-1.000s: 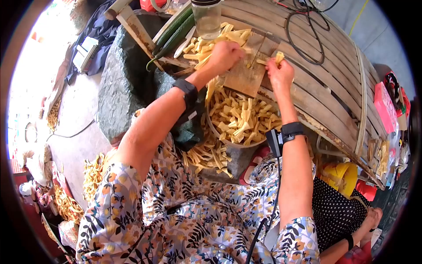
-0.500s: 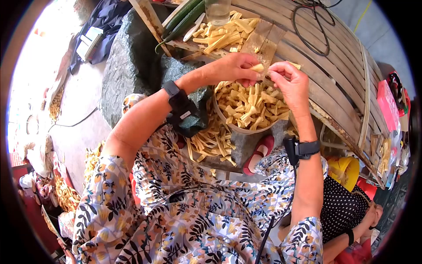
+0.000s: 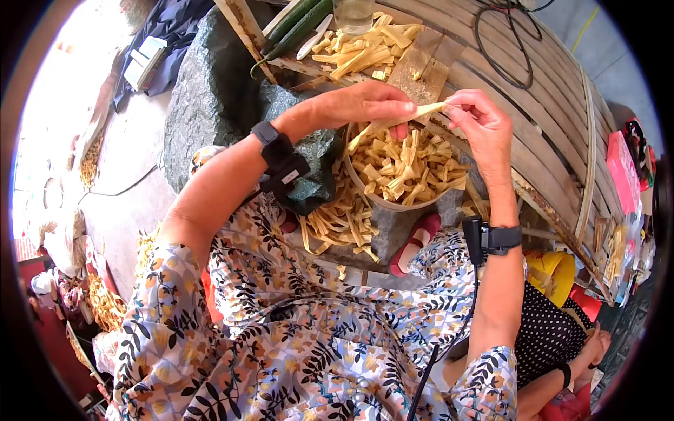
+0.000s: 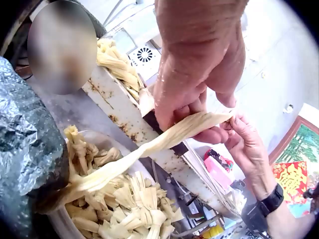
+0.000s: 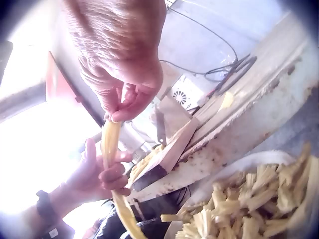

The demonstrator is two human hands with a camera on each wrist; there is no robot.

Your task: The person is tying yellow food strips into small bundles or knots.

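A long pale yellow strip [image 3: 400, 117] is stretched between both hands above a round bowl [image 3: 365, 193] full of knotted yellow strips. My left hand [image 3: 379, 105] holds the strip near its middle, fingers curled round it [image 4: 189, 129]. My right hand [image 3: 477, 116] pinches the strip's far end [image 5: 110, 130] between thumb and fingers. The strip's loose end hangs down toward the bowl [image 4: 79, 184]. A pile of cut strips [image 3: 361, 49] lies on the wooden board [image 3: 421, 67] beyond the hands.
A curved slatted wooden table [image 3: 533, 119] lies ahead, with a black cable [image 3: 505, 42], a glass jar [image 3: 353, 14] and green cucumbers [image 3: 291, 28]. A dark rock [image 3: 203, 91] is to the left. More loose strips [image 3: 337, 221] lie below the bowl. Another person [image 3: 554, 337] sits at right.
Both hands have drawn back from the board to above the bowl and pulled apart. The short piece between them is now a long strip drawn out between the two hands.
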